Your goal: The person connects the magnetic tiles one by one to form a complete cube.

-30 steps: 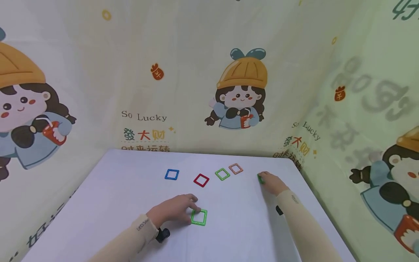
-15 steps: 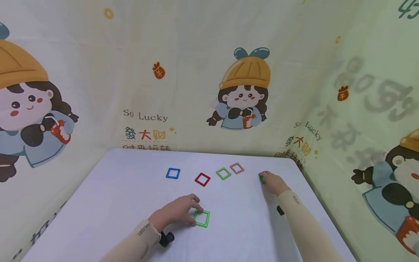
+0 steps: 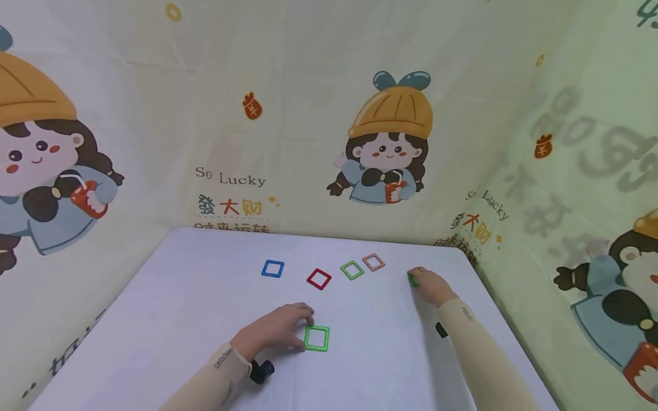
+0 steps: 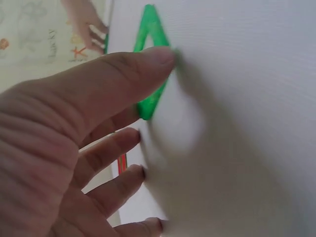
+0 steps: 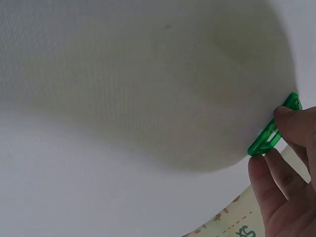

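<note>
Left hand (image 3: 277,328) pinching the nearer green square (image 3: 317,349), right hand (image 3: 432,285) a farther green frame (image 3: 412,279) — uneven left-side pressure could skew the former.

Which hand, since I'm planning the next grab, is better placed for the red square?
Probably the left hand: in the head view it is nearer the red square, though it would first have to release a green square. The right hand is farther off and grips another green square.
</note>
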### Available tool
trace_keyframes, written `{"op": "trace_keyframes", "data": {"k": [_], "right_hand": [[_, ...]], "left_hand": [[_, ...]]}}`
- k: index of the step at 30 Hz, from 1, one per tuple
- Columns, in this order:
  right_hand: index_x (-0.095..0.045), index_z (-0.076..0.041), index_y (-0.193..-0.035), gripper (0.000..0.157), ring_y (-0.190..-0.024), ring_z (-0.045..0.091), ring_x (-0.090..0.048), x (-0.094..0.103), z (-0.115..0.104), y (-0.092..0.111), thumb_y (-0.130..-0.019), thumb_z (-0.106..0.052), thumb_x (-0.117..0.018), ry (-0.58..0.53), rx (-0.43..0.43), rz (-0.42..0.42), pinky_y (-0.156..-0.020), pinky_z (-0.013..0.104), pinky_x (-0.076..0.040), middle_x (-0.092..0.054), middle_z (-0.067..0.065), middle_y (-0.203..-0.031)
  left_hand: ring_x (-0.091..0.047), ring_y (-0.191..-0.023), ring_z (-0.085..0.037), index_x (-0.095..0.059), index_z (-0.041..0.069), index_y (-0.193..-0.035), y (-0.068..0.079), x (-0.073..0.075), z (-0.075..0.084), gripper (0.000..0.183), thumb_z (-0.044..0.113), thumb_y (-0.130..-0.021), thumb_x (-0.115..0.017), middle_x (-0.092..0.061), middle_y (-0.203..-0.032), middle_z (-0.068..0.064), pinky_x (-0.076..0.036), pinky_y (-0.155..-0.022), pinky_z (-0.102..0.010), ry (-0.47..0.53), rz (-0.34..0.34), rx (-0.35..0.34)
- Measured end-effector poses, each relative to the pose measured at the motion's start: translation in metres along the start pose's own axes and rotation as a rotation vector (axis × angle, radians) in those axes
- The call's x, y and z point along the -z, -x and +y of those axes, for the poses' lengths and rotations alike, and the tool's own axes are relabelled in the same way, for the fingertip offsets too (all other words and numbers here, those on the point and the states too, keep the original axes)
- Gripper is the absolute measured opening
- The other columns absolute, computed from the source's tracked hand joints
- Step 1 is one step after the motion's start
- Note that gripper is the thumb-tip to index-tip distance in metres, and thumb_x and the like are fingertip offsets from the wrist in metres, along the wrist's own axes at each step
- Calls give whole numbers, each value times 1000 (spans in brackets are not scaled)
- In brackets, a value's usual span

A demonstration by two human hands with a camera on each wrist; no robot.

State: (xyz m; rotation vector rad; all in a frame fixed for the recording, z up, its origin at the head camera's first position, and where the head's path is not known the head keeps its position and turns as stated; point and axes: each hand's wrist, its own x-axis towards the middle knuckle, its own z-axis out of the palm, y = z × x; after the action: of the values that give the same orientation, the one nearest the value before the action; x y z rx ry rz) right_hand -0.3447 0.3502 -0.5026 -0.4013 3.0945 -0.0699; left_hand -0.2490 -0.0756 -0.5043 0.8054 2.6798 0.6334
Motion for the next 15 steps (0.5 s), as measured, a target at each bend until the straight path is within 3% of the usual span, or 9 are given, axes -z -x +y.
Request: {"op": "trace_keyframes", "data": {"k": [12,15], "right_hand": [[-55,5,-143,48,-120,47,-62,0,2,4,-98,-3,-65,37,34,-8,-100,57,-51,-60,27,-138],[-57,4,-142,44,-121,47,-61,4,3,1,-99,-2,-63,49,46,-3,-102,56,-50,-59,27,-139]], "left_hand": [[-54,-136,-28,-73,24,-110,-2,-4,1,40,27,-75,-93,-61,-142,-1,-44,-114,-50,31,1,15],[-53,-135,-28,-73,27,-107,-3,-3,3,38,27,-75,-94,-60,-140,-1,-38,-117,-56,56,3,31]]}}
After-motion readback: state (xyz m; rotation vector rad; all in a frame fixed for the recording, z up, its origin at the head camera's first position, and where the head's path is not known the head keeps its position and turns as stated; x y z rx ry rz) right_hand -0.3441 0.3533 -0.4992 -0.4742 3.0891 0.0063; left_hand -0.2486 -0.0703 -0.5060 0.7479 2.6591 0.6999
